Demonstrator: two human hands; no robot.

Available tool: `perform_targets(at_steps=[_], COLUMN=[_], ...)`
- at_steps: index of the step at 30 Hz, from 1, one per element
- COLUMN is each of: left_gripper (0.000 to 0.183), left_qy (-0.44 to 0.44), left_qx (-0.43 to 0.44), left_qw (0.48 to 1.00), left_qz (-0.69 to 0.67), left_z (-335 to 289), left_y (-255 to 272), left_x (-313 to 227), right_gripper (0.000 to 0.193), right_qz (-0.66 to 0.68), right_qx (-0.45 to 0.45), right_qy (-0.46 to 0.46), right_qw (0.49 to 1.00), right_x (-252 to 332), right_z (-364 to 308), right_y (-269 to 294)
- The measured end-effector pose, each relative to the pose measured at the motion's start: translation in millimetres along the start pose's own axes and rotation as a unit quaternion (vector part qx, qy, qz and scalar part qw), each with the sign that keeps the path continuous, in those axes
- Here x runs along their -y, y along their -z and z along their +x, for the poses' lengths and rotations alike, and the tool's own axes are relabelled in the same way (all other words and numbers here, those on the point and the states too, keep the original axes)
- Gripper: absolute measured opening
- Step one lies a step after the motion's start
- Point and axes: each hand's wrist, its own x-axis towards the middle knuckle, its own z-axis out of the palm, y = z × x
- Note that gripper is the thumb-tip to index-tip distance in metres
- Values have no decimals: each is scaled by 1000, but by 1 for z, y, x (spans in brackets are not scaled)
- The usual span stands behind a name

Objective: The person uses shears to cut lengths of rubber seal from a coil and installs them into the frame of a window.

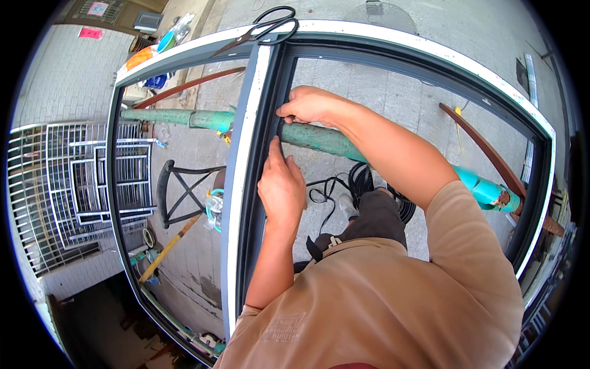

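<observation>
A large window frame (248, 138) with a white outer face and dark inner channels lies in front of me, divided by a middle bar. Along that bar, my right hand (310, 106) is closed, its thumb and bent fingers pinched at the dark channel on a black rubber strip (281, 147). Just nearer to me, my left hand (281, 187) has its index finger stretched along the same channel, the strip running between finger and thumb. Both hands hide part of the strip. Black scissors (276, 26) rest on the frame's far edge, over the end of the middle bar.
Green pipes (319, 139) and a rusty brown bar (479, 144) pass beneath the frame. A coil of black strip (361, 179) lies on the floor by my feet. At left are a folding stool (166, 194), metal grilles (74, 190) and a yellow pole (169, 249).
</observation>
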Motion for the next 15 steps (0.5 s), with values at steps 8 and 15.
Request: perform_targets(at_steps=[8, 15], left_gripper=[45, 41], left_qy=[-52, -51], left_qx=[-34, -38], left_qw=[998, 998], left_qz=[2, -9], left_z=[1, -2], left_y=[-4, -5], left_x=[5, 5], right_gripper=[53, 55], right_qz=[-94, -137], right_qx=[-23, -45], right_qy=[36, 68], right_qw=[995, 987], right_x=[12, 7], right_z=[-17, -6], right_y=[3, -8])
